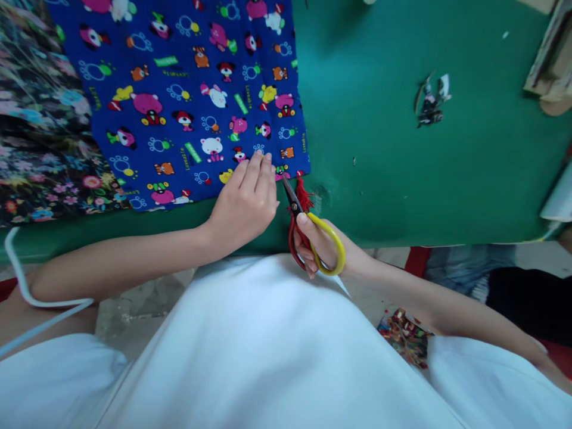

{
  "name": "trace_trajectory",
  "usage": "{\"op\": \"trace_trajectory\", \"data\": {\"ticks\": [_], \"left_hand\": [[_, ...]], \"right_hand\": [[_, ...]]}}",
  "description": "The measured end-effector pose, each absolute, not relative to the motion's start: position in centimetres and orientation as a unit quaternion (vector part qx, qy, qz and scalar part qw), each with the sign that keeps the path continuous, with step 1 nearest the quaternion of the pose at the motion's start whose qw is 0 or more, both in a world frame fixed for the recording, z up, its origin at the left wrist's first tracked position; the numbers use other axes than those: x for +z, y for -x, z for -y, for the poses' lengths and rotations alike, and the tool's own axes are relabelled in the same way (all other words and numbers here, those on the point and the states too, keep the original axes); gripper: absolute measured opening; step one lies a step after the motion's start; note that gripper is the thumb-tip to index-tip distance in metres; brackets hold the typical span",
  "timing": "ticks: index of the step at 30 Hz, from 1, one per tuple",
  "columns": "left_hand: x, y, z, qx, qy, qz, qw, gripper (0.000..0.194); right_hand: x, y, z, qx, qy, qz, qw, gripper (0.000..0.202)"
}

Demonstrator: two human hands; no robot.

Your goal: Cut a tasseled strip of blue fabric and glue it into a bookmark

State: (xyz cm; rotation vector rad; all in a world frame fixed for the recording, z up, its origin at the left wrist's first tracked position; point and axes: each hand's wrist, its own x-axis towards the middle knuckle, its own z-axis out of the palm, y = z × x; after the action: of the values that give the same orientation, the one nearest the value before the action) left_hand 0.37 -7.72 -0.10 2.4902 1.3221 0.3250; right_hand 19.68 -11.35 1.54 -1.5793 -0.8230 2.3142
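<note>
A blue cloth (187,89) printed with cartoon animals lies flat on a green table (402,149). My left hand (245,199) rests on the cloth's near edge, fingers together and pressed down close to its right corner. My right hand (319,247) grips a pair of scissors (304,226) with one red and one yellow handle loop and a red tassel. The scissor blades point at the cloth's near right corner, just right of my left fingertips.
A dark floral fabric (40,131) lies left of the blue cloth. Small fabric scraps (431,101) sit on the green table at the right. Wooden pieces (552,65) are at the far right edge. More scraps (406,336) lie on the floor.
</note>
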Motion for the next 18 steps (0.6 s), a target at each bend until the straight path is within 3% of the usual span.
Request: {"op": "trace_trajectory", "data": {"ticks": [8,18], "left_hand": [[0.2,-0.5,7.6,0.075,-0.878,-0.454,0.132,0.053],[-0.6,-0.6,7.6,0.11,-0.877,-0.462,0.077,0.044]], "right_hand": [[1.2,-19.8,11.0,0.816,0.526,0.216,0.104,0.06],[2.6,-18.4,10.1,0.813,0.535,0.202,0.111,0.06]]}}
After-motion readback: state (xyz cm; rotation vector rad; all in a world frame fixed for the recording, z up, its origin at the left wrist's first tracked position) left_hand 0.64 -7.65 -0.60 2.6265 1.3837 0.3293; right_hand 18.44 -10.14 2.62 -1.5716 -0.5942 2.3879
